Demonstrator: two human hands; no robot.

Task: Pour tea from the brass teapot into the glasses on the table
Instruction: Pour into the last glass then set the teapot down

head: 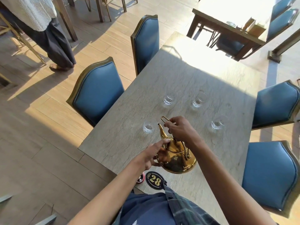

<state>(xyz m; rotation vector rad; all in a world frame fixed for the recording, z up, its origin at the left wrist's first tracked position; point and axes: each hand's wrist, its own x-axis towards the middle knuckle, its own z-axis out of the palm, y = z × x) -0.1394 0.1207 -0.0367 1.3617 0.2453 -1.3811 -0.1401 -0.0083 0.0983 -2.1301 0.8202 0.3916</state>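
Note:
A shiny brass teapot [177, 159] is held above the near part of the stone-look table [203, 75], its spout aimed toward the near-left glass [148, 127]. My right hand [180, 128] grips the teapot's tall wire handle from above. My left hand [155, 154] presses against the pot's left side, with a finger on the lid. Three more clear glasses stand further off: far left [169, 99], far right [199, 100] and right [218, 122]. All look empty.
Blue padded chairs flank the table: two on the left [99, 93] [146, 39], two on the right [277, 103] [272, 177]. A black "28" table marker [155, 180] lies at the near edge. A person [48, 34] stands far left. Another table [230, 21] stands behind.

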